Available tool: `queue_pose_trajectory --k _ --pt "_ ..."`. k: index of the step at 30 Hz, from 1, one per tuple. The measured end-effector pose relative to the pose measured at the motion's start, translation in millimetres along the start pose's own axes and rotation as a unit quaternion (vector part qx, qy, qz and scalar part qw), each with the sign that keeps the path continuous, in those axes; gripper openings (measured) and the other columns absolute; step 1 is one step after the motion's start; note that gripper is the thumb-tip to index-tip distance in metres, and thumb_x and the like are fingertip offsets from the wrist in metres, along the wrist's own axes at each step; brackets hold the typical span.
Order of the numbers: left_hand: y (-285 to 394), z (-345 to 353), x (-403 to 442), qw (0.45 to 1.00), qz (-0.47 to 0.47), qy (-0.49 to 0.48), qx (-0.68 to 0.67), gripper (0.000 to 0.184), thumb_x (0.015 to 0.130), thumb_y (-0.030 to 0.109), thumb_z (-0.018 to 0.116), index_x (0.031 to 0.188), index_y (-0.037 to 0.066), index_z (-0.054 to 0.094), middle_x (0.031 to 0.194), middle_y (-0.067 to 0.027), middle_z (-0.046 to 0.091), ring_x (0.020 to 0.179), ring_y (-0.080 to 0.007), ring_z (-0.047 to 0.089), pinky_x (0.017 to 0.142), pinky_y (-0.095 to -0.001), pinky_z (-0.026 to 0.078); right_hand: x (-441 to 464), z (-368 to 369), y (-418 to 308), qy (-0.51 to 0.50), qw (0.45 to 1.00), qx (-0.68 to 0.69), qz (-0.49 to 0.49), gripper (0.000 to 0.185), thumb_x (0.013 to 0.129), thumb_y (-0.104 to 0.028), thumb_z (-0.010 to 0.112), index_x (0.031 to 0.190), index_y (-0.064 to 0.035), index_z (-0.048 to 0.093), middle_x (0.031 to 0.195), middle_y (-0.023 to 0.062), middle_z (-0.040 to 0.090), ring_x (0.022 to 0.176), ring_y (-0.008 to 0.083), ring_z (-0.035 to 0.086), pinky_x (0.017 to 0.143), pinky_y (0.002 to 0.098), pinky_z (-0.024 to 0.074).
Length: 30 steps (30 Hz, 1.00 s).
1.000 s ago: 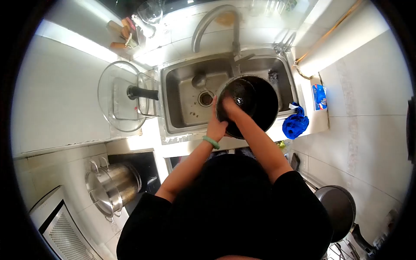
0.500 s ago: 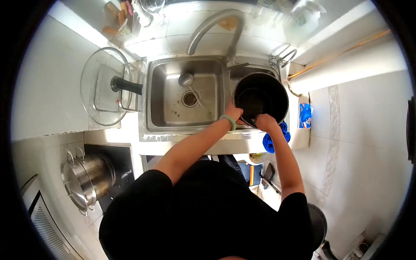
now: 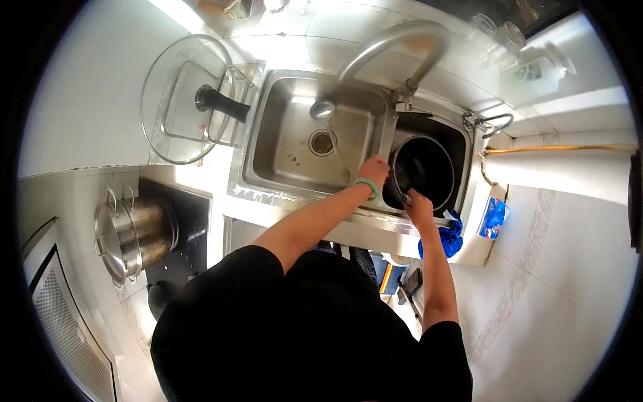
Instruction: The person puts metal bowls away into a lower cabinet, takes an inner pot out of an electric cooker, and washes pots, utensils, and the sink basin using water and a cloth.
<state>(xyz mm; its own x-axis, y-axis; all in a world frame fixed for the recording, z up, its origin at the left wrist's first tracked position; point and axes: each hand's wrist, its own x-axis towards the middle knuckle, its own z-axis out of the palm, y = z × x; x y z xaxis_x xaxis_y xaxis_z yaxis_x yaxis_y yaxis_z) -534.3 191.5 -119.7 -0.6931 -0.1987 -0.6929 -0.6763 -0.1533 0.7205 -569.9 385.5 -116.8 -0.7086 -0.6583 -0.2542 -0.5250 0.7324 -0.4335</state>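
A black deep pot [image 3: 439, 171] sits in the right sink basin [image 3: 462, 144], lower than the counter. At its near rim, my right hand [image 3: 419, 206] is closed with the fingers on the edge. My left hand [image 3: 375, 171], below a green bracelet [image 3: 367, 186], is over the divider just left of the pot. Its fingers look curled, and a small gap seems to separate them from the pot. In the left basin [image 3: 278, 134], a metal ladle [image 3: 323, 110] lies beside the drain [image 3: 322, 142].
A curved faucet [image 3: 402, 33] arches behind the basins. To the left, a glass lid [image 3: 218, 100] stands in a wire rack. A blue cloth [image 3: 443, 240] hangs at the counter edge, near a blue packet [image 3: 494, 218]. A steel pot [image 3: 137, 231] stands on the black stovetop [image 3: 177, 234].
The pot has gone down into the right basin. My left hand has come off its rim, while my right hand stays at the near edge. The camera view has turned and shifted.
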Motion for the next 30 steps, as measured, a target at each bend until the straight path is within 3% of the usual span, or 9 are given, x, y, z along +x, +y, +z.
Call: queue_pose_trajectory --k 2,7,10,14,16,21,25,28,30 --pt "-35.2 -13.4 29.9 0.966 -0.017 0.247 0.074 0.025 0.079 0.017 0.051 0.095 -0.002 0.055 0.099 -0.0226 0.058 0.088 -0.0337 0.059 0.069 -0.0365 0.049 6.0 -4.1 -10.1 -0.033 0.999 0.008 0.007 0.028 0.067 -0.015 0.066 0.088 -0.0034 0.052 0.081 0.0194 0.059 0.077 0.0366 0.057 0.064 0.0432 0.0456" --pt "-93.0 -44.6 86.7 0.92 -0.29 0.24 -0.105 0.028 0.085 0.019 0.049 0.107 0.001 0.05 0.096 -0.0187 0.056 0.086 -0.0288 0.056 0.077 -0.0393 0.045 5.6 15.2 -10.2 0.022 0.997 0.057 -0.041 0.031 0.071 -0.024 0.067 0.087 -0.0015 0.054 0.078 0.0218 0.058 0.073 0.0387 0.056 0.062 0.0422 0.0445" --pt "-114.6 -47.7 112.4 0.853 -0.269 0.119 0.431 0.035 0.083 0.025 0.051 0.109 0.001 0.052 0.118 -0.0221 0.049 0.105 -0.03 0.052 0.085 -0.038 0.043 2.2 6.3 -20.1 0.005 0.981 0.144 0.13 0.028 0.073 -0.024 0.067 0.084 -0.0031 0.053 0.073 0.0202 0.056 0.067 0.0375 0.053 0.061 0.036 0.0438" --pt "-107.6 -48.7 110.5 0.907 -0.286 0.246 0.187 0.031 0.086 0.02 0.045 0.111 0.003 0.05 0.119 -0.0166 0.049 0.103 -0.0265 0.054 0.083 -0.0344 0.044 -7.2 -10.8 -50.6 0.134 0.923 0.296 0.207 0.022 0.078 -0.015 0.063 0.091 -0.0049 0.048 0.074 0.0069 0.05 0.067 0.0147 0.045 0.064 0.0267 0.0403" --pt "-130.1 -49.9 125.5 0.912 -0.266 0.262 0.168 0.03 0.087 0.019 0.044 0.112 0.002 0.049 0.117 -0.0157 0.051 0.1 -0.0264 0.055 0.082 -0.0338 0.045 -7.9 -3.1 -58.7 0.158 0.912 0.331 0.181 0.024 0.079 -0.016 0.062 0.094 -0.0051 0.047 0.079 0.0055 0.051 0.069 0.0125 0.045 0.063 0.0248 0.0395" --pt "-112.0 -69.0 105.4 0.854 -0.288 0.188 -0.39 0.032 0.09 0.011 0.035 0.12 0.004 0.042 0.099 -0.0141 0.057 0.075 -0.0239 0.059 0.062 -0.0335 0.048 -3.4 -12.8 -105.4 0.115 0.874 0.454 0.128 0.026 0.087 -0.025 0.047 0.104 -0.0044 0.047 0.086 0.0038 0.052 0.078 0.0126 0.048 0.074 0.0226 0.0369" --pt "-110.4 -97.6 65.6 0.946 -0.17 0.053 -0.272 0.041 0.09 0.008 0.032 0.13 0.007 0.026 0.081 -0.0106 0.052 0.057 -0.0155 0.049 0.048 -0.0279 0.042 24.9 10.6 -126.4 0.121 0.85 0.511 0.039 0.03 0.089 -0.025 0.039 0.109 -0.0043 0.048 0.094 0.009 0.05 0.084 0.0143 0.047 0.076 0.0241 0.0365" --pt "-60.9 -122.3 -9.0 0.913 -0.076 0.058 -0.397 0.053 0.089 0.007 0.034 0.136 0.009 0.009 0.07 -0.0058 0.043 0.051 -0.0099 0.035 0.042 -0.0215 0.032 54.8 17.9 -158.0 -0.003 0.898 0.416 0.146 0.026 0.089 -0.02 0.041 0.111 -0.0067 0.05 0.1 0.0121 0.051 0.091 0.0176 0.049 0.077 0.026 0.0387" --pt "-44.1 -134.3 -43.2 0.915 -0.076 0.017 -0.396 0.057 0.09 0.008 0.036 0.138 0.012 0.006 0.066 -0.0012 0.042 0.05 -0.0065 0.03 0.041 -0.0175 0.026 75.0 48.3 -167.2 0.067 0.924 0.375 0.027 0.031 0.082 -0.004 0.049 0.112 -0.0087 0.053 0.1 0.009 0.054 0.08 0.0168 0.051 0.073 0.0279 0.0409"
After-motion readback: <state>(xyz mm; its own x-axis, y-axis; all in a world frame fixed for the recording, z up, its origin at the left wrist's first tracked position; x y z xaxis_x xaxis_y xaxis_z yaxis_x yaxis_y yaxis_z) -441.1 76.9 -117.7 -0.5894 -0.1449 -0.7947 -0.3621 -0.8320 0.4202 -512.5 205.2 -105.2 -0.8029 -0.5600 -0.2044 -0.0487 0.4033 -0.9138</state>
